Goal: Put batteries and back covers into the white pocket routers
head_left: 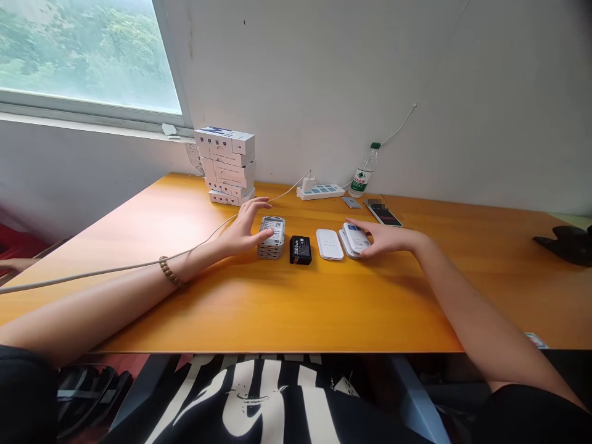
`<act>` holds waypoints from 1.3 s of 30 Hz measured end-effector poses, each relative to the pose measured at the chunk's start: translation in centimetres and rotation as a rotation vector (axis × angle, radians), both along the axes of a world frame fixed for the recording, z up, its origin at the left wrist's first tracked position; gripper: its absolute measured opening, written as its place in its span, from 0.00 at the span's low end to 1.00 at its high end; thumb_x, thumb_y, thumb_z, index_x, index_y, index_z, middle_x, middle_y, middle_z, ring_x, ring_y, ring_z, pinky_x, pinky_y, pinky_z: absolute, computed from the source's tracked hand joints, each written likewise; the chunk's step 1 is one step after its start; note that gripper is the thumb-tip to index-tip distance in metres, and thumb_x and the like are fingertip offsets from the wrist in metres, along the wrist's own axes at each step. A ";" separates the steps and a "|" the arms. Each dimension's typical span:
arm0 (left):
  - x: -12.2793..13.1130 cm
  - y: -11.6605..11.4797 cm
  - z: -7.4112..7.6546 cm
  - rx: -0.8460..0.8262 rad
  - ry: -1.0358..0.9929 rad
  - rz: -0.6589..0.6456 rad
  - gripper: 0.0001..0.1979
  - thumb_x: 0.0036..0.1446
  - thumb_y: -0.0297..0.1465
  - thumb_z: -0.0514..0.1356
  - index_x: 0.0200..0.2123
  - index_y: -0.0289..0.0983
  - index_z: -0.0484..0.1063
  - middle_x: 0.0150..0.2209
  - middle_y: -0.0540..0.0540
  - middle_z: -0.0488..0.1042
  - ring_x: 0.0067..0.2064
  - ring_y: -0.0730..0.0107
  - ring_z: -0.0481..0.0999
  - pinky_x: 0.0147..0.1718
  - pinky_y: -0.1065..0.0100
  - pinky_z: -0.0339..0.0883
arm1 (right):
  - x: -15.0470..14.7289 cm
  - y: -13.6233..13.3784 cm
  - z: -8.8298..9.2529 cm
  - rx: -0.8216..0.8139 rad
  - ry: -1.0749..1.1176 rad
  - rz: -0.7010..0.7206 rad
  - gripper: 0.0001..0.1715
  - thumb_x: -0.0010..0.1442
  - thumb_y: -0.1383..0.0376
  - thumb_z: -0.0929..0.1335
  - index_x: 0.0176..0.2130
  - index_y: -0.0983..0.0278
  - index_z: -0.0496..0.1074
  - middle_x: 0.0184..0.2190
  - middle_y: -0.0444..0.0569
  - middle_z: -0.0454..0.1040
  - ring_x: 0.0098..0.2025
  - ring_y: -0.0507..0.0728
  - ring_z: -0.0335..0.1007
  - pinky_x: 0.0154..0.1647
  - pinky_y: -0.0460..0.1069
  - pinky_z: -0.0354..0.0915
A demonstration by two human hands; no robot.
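My left hand (247,231) is open, fingers spread, with its thumb over the left edge of a stack of grey-framed, open-faced device housings (272,237). White labels show inside the top housing. My right hand (382,238) curves around the right side of a stack of white, rounded rectangular pieces (354,239), its fingers at the far edge and thumb at the near edge. A dark blue mark shows on the top piece. Between the hands lie a black 3000 mAh battery stack (300,250) and a pile of flat white covers (330,245).
Several white boxes (226,165) are stacked at the back left. A power strip (320,191), water bottle (363,172) and phone (383,213) lie along the wall side. A white cable (115,269) crosses my left forearm. A black object (567,243) sits far right.
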State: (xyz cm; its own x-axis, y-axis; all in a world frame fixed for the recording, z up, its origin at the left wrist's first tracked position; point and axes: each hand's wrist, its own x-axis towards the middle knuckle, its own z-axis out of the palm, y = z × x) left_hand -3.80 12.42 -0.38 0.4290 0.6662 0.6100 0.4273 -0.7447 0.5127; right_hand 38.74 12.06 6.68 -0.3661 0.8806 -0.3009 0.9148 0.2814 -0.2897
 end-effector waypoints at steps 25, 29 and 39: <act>0.4 0.1 -0.3 -0.281 0.096 -0.142 0.42 0.50 0.51 0.73 0.62 0.42 0.63 0.65 0.36 0.67 0.68 0.40 0.67 0.67 0.40 0.61 | -0.2 -0.4 -0.1 -0.044 -0.004 0.050 0.66 0.52 0.56 0.75 0.79 0.56 0.45 0.77 0.55 0.55 0.72 0.75 0.61 0.69 0.64 0.65; 0.5 -0.2 0.1 -0.147 0.097 -0.108 0.38 0.52 0.50 0.72 0.60 0.42 0.65 0.62 0.37 0.68 0.67 0.43 0.66 0.67 0.42 0.60 | -1.9 -1.3 -0.1 0.161 0.087 -0.012 0.63 0.54 0.46 0.76 0.78 0.53 0.49 0.79 0.52 0.48 0.79 0.74 0.40 0.75 0.68 0.53; 3.0 -6.9 1.3 0.199 0.267 -0.297 0.38 0.53 0.50 0.70 0.63 0.43 0.63 0.60 0.36 0.65 0.63 0.41 0.62 0.66 0.40 0.59 | -10.9 -5.2 -5.8 0.529 0.322 0.386 0.34 0.71 0.52 0.68 0.70 0.60 0.64 0.73 0.61 0.62 0.74 0.71 0.58 0.72 0.71 0.59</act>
State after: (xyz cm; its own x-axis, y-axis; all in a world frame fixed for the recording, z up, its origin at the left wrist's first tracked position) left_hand -0.77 5.53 0.89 0.7439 0.3708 0.5560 0.2778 -0.9282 0.2474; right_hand 27.83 6.88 0.91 -0.6786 0.6686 0.3042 0.6145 0.7436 -0.2636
